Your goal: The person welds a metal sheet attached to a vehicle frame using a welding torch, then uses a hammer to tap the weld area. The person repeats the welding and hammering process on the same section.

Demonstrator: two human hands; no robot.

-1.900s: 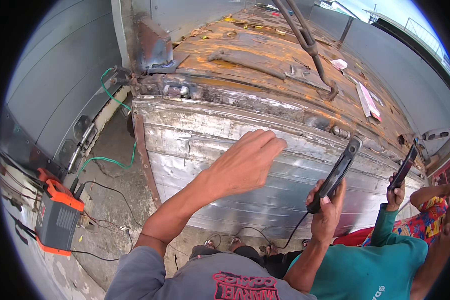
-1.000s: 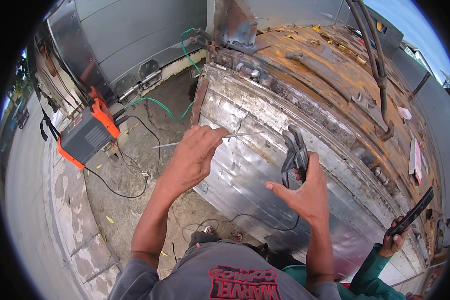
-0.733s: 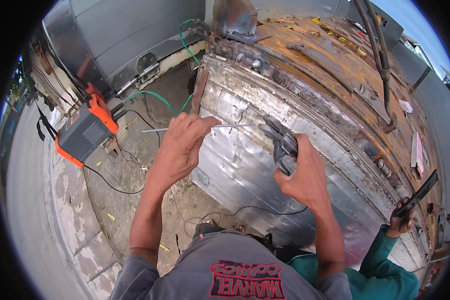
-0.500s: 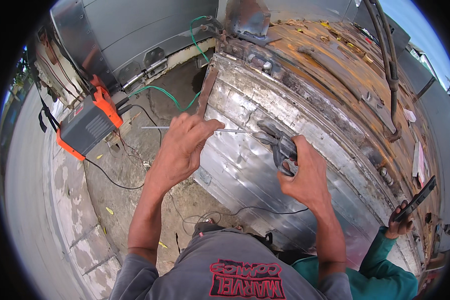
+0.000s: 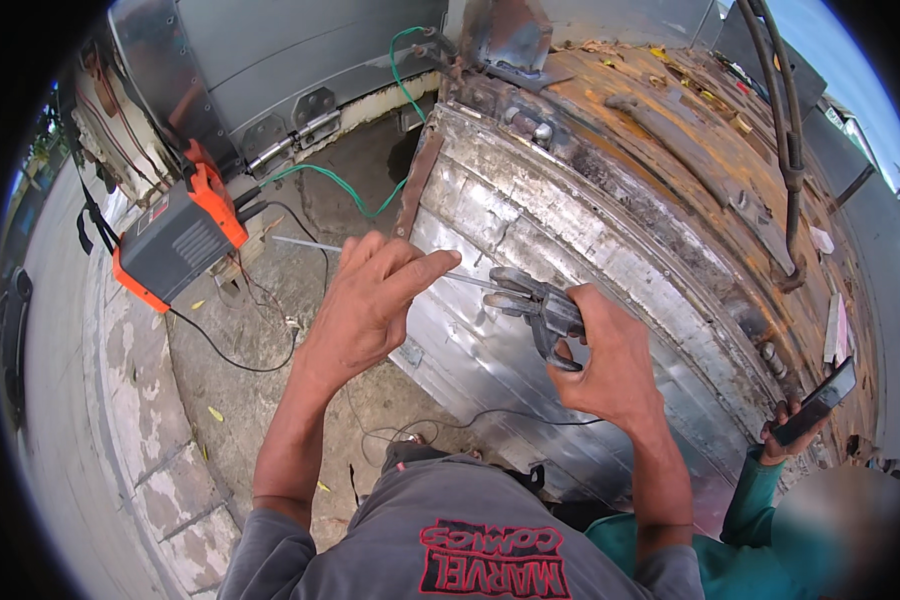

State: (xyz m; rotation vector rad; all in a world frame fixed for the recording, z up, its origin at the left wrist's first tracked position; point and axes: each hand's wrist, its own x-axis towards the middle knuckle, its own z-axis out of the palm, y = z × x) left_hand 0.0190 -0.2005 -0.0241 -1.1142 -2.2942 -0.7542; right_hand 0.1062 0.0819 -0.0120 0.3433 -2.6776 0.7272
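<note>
My left hand (image 5: 370, 305) is closed around a thin grey welding rod (image 5: 308, 243), which sticks out on both sides of the fingers. In my right hand (image 5: 615, 365) I grip a dark welding electrode holder (image 5: 555, 312) by its handle and lever. Its jaws point left, and the rod's right end reaches them; whether they are clamped on it I cannot tell. Both hands are over a dented, silvery metal panel (image 5: 490, 360).
An orange and grey welding machine (image 5: 180, 245) stands at left with green and black cables. Rusty plates (image 5: 660, 120) with debris lie at upper right. A person in a green sleeve holds a phone (image 5: 815, 402) at lower right. A thin black cable (image 5: 500, 412) crosses near my feet.
The electrode holder has shifted left and slightly down, closer to my left hand. The rod now slants down to the right. The other person's phone has tilted, and that person has leaned further into view.
</note>
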